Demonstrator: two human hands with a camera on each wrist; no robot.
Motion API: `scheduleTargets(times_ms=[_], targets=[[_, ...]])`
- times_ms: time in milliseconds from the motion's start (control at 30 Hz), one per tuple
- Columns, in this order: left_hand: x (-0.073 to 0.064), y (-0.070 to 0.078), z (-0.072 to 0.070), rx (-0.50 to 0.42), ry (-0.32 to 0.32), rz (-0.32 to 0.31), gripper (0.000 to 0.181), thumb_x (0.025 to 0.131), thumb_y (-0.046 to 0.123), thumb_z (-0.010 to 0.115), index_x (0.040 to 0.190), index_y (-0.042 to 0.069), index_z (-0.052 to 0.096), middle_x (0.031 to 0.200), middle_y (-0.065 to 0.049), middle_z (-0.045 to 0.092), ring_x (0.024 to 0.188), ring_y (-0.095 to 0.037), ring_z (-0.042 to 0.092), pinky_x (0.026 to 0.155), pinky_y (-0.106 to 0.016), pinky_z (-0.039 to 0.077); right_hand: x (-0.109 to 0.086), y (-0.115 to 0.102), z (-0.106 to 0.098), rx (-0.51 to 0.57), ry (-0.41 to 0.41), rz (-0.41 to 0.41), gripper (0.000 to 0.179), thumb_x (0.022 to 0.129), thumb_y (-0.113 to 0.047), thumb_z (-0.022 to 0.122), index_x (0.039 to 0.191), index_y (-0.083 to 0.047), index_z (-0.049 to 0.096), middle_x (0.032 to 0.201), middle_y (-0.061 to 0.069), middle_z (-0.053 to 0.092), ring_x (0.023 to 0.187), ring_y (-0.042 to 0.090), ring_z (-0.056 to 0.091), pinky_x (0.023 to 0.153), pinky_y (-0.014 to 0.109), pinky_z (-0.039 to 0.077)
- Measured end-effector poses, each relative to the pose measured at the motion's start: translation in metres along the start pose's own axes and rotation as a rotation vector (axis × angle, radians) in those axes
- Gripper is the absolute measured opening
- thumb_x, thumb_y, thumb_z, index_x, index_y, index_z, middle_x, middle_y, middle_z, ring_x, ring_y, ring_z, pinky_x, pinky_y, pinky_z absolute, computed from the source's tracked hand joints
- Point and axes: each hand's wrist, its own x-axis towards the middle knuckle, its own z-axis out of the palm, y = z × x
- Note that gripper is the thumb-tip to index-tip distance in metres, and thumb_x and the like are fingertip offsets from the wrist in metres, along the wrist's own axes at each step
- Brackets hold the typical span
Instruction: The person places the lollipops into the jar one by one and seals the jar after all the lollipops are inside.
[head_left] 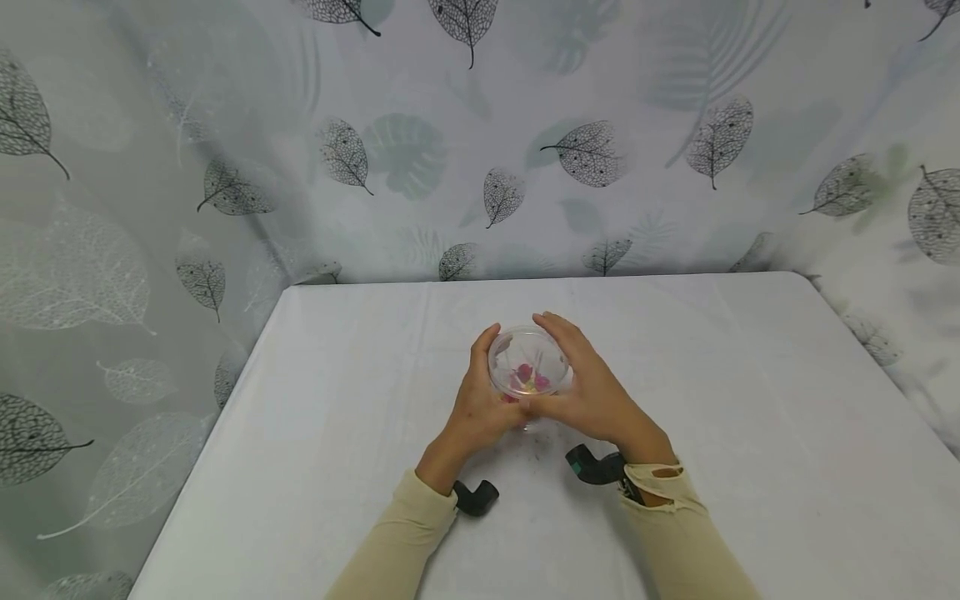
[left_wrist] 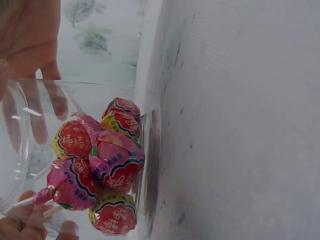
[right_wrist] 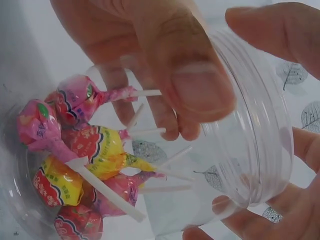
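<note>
Both hands are around a clear plastic jar point(head_left: 527, 331) in the middle of the white table. Inside lie several lollipops point(left_wrist: 118, 156) in pink, red and yellow wrappers, their heads at the bottom and white sticks pointing up. My left hand point(head_left: 480, 404) grips the jar's left side, and my right hand point(head_left: 592, 390) grips its right side near the top. A thumb point(right_wrist: 200, 90) crosses the wall below the ridged neck point(right_wrist: 245, 120) in the right wrist view. The jar stands upright, its base at or just above the tabletop. Whether a lid covers it I cannot tell.
The white table point(head_left: 360, 400) has its far edge against a curtain point(head_left: 405, 225) printed with leaves. Black devices, one on the left wrist point(head_left: 476, 498) and one on the right wrist point(head_left: 595, 465), stick out over the table.
</note>
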Motion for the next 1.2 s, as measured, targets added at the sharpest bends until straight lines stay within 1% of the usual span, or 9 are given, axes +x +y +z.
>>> scheduleTargets(times_ms=[167, 233, 367, 433, 600, 767, 967, 1100, 1200], targets=[[-0.0003, 0.0002, 0.0012, 0.002, 0.003, 0.003, 0.112, 0.069, 0.024, 0.086, 0.151, 0.035, 0.011, 0.148, -0.003, 0.036, 0.127, -0.025, 0.045, 0.105, -0.054, 0.038, -0.0019, 0.0004, -0.0014, 0.034, 0.001, 0.021, 0.097, 0.071, -0.033, 0.087, 0.150, -0.033, 0.031, 0.149, 0.002, 0.039, 0.126, 0.026, 0.045, 0.096, 0.056, 0.044], [-0.0002, -0.0002, 0.0015, 0.003, 0.003, 0.002, 0.113, 0.068, 0.023, 0.087, 0.151, 0.035, 0.011, 0.148, -0.003, 0.036, 0.127, -0.025, 0.045, 0.105, -0.054, 0.038, -0.0019, 0.0007, -0.0016, 0.026, 0.014, 0.020, 0.100, 0.070, -0.035, 0.087, 0.151, -0.032, 0.029, 0.148, 0.004, 0.038, 0.125, 0.026, 0.045, 0.097, 0.055, 0.044], [0.0003, -0.0013, 0.0019, -0.013, -0.002, 0.013, 0.113, 0.068, 0.021, 0.087, 0.151, 0.035, 0.012, 0.148, -0.005, 0.036, 0.127, -0.027, 0.045, 0.104, -0.054, 0.039, -0.0018, 0.0011, -0.0033, 0.008, 0.019, 0.012, 0.103, 0.070, -0.035, 0.088, 0.152, -0.036, 0.025, 0.153, -0.003, 0.031, 0.130, 0.025, 0.042, 0.100, 0.053, 0.042], [0.0005, -0.0010, 0.0019, -0.016, -0.003, 0.017, 0.112, 0.068, 0.021, 0.086, 0.151, 0.035, 0.011, 0.148, -0.005, 0.036, 0.127, -0.027, 0.045, 0.104, -0.054, 0.039, -0.0022, 0.0017, -0.0040, 0.016, 0.007, 0.015, 0.101, 0.071, -0.032, 0.087, 0.151, -0.038, 0.025, 0.154, -0.006, 0.030, 0.128, 0.026, 0.044, 0.097, 0.051, 0.045], [0.0003, -0.0004, 0.0012, -0.005, -0.001, 0.007, 0.112, 0.069, 0.022, 0.086, 0.151, 0.037, 0.011, 0.147, -0.003, 0.036, 0.127, -0.023, 0.045, 0.106, -0.051, 0.039, -0.0024, 0.0020, -0.0042, 0.041, -0.009, 0.024, 0.096, 0.072, -0.028, 0.086, 0.150, -0.035, 0.030, 0.149, -0.002, 0.039, 0.120, 0.028, 0.052, 0.091, 0.051, 0.049], [0.0001, -0.0002, 0.0007, 0.000, -0.007, -0.001, 0.113, 0.069, 0.023, 0.087, 0.150, 0.039, 0.011, 0.149, -0.003, 0.035, 0.128, -0.023, 0.043, 0.106, -0.051, 0.038, -0.0010, 0.0026, -0.0025, 0.030, 0.022, 0.008, 0.097, 0.070, -0.032, 0.088, 0.150, -0.030, 0.033, 0.147, 0.001, 0.040, 0.123, 0.024, 0.047, 0.099, 0.052, 0.043], [0.0002, 0.0000, 0.0002, 0.010, -0.007, -0.009, 0.113, 0.069, 0.024, 0.087, 0.151, 0.038, 0.011, 0.149, -0.002, 0.035, 0.130, -0.023, 0.043, 0.106, -0.053, 0.037, -0.0010, 0.0017, -0.0031, 0.022, -0.003, 0.013, 0.099, 0.071, -0.030, 0.087, 0.150, -0.037, 0.028, 0.155, -0.007, 0.029, 0.127, 0.025, 0.045, 0.097, 0.052, 0.046], [0.0000, -0.0006, 0.0003, 0.011, -0.009, -0.008, 0.111, 0.070, 0.026, 0.086, 0.151, 0.037, 0.010, 0.149, -0.001, 0.034, 0.129, -0.024, 0.043, 0.105, -0.053, 0.039, -0.0023, 0.0002, -0.0033, 0.023, -0.025, 0.033, 0.096, 0.073, -0.023, 0.084, 0.149, -0.041, 0.028, 0.152, -0.008, 0.033, 0.121, 0.025, 0.050, 0.093, 0.050, 0.048], [-0.0002, -0.0011, 0.0006, -0.003, -0.013, -0.004, 0.111, 0.070, 0.026, 0.085, 0.151, 0.037, 0.010, 0.149, -0.002, 0.035, 0.129, -0.027, 0.045, 0.104, -0.052, 0.040, -0.0027, -0.0003, -0.0031, 0.021, -0.015, 0.015, 0.092, 0.075, -0.026, 0.084, 0.150, -0.034, 0.032, 0.150, -0.002, 0.037, 0.123, 0.026, 0.048, 0.095, 0.053, 0.046]])
